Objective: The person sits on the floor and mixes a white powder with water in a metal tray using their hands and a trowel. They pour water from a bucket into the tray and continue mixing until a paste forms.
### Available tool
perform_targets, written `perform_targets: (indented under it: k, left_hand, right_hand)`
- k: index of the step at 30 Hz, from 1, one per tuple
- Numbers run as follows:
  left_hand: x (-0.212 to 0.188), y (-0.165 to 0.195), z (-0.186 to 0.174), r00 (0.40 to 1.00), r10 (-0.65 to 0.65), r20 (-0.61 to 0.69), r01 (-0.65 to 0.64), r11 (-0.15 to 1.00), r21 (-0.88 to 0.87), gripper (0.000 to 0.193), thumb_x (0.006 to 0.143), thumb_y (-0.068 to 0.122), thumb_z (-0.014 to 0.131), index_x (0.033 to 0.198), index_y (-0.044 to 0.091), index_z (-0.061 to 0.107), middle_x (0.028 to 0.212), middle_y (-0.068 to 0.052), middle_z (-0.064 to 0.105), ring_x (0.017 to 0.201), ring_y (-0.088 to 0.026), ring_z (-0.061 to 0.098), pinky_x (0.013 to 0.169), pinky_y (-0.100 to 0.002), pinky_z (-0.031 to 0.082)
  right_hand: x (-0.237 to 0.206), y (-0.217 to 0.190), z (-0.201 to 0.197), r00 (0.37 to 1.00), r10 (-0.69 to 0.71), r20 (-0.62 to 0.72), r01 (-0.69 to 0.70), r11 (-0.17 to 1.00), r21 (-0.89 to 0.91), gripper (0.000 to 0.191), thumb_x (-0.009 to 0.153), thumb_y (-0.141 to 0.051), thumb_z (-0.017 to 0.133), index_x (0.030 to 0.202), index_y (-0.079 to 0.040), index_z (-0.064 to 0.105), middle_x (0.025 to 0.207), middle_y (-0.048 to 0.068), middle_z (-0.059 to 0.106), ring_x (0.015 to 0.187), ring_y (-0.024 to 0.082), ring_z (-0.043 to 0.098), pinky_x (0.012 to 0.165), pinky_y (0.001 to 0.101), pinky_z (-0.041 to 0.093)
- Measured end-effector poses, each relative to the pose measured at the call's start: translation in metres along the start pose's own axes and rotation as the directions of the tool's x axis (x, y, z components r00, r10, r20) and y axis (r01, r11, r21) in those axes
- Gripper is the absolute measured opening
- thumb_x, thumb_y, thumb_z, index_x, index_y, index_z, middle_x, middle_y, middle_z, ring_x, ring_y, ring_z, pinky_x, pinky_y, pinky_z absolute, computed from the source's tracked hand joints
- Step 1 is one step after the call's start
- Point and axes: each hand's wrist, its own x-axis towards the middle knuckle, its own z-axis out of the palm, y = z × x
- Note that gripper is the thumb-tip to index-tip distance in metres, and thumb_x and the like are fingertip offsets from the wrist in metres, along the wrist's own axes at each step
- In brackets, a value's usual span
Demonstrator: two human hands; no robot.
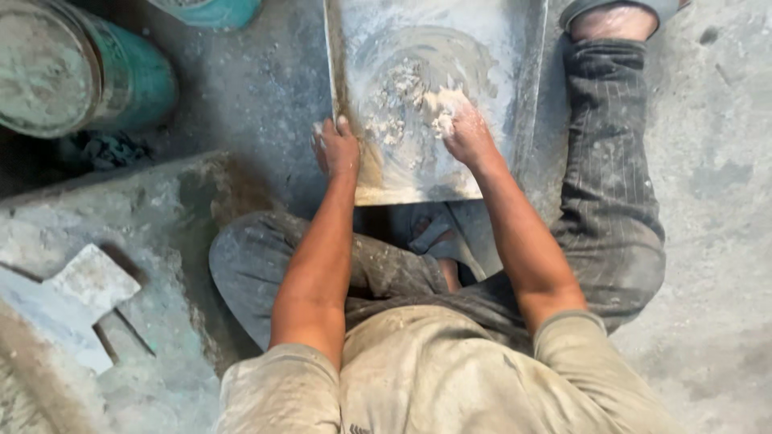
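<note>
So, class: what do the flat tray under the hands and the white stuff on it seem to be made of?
Tray: likely sheet metal, dull grey, with thin raised side edges and a smeared surface. White stuff: looks like powder or crumbly paste, perhaps plaster; it clumps and dusts the right hand. The left hand grips the tray's edge.

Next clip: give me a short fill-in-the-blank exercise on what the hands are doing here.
1. The right hand presses into white ____ on the metal tray.
2. The left hand grips the tray's ____ edge.
3. The drum at upper left is ____ in colour.

Missing words: paste; left; green
</note>
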Motion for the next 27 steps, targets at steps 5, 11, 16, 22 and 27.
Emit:
perform_targets:
  k: [5, 11, 16, 22, 27]
  left_hand:
    - [0.0, -0.001, 0.002, 0.997, 0.057, 0.059, -0.059, 0.998, 0.036, 0.047, 0.103, 0.041, 0.05, 0.125, 0.0, 0.059, 0.133, -0.032, 0.057, 0.128, -0.05, 0.051, 0.111, -0.055, 0.037]
    - [0.004, -0.007, -0.002, 0.983, 0.094, 0.158, -0.103, 0.993, 0.049, 0.047, 0.104, 0.041, 0.05, 0.128, 0.0, 0.052, 0.135, -0.034, 0.054, 0.128, -0.053, 0.049, 0.107, -0.058, 0.04]
    - [0.002, -0.012, -0.003, 0.981, 0.059, 0.183, -0.069, 0.997, 0.044, 0.046, 0.104, 0.043, 0.049, 0.126, 0.003, 0.053, 0.132, -0.031, 0.057, 0.124, -0.051, 0.053, 0.101, -0.058, 0.046]
    - [0.003, -0.008, 0.003, 0.993, 0.027, 0.119, -0.032, 0.998, 0.048, 0.043, 0.105, 0.042, 0.048, 0.121, 0.004, 0.058, 0.133, -0.029, 0.057, 0.122, -0.05, 0.055, 0.1, -0.059, 0.046]
    - [0.004, -0.011, 0.003, 0.991, 0.046, 0.129, -0.051, 0.998, 0.036, 0.044, 0.103, 0.041, 0.048, 0.119, 0.002, 0.058, 0.133, -0.033, 0.056, 0.121, -0.052, 0.054, 0.099, -0.06, 0.044]
  right_hand:
    - [0.012, -0.004, -0.023, 0.875, 0.452, 0.173, -0.472, 0.876, 0.1, 0.015, 0.097, -0.015, 0.067, 0.094, -0.002, 0.073, 0.082, 0.02, 0.071, 0.077, 0.039, 0.07, 0.072, 0.0454, 0.054]
    - [0.026, -0.076, -0.072, 0.912, 0.228, -0.341, -0.178, 0.969, 0.171, 0.02, 0.089, -0.008, 0.078, 0.092, -0.003, 0.059, 0.08, 0.014, 0.061, 0.073, 0.034, 0.062, 0.07, 0.0426, 0.05]
    - [0.035, -0.095, -0.061, 0.899, -0.055, -0.435, 0.079, 0.996, 0.038, 0.026, 0.082, 0.002, 0.073, 0.105, -0.007, 0.065, 0.111, 0.015, 0.061, 0.106, 0.033, 0.063, 0.094, 0.0437, 0.054]
    - [0.08, -0.077, 0.007, 0.945, -0.319, -0.071, 0.31, 0.944, -0.111, 0.021, 0.092, -0.003, 0.07, 0.113, -0.006, 0.068, 0.126, 0.015, 0.065, 0.125, 0.037, 0.061, 0.11, 0.0448, 0.05]
    - [0.168, -0.078, 0.049, 0.894, -0.407, 0.188, 0.449, 0.807, -0.384, 0.015, 0.085, -0.008, 0.063, 0.096, -0.008, 0.073, 0.124, 0.017, 0.069, 0.117, 0.031, 0.066, 0.097, 0.0435, 0.054]
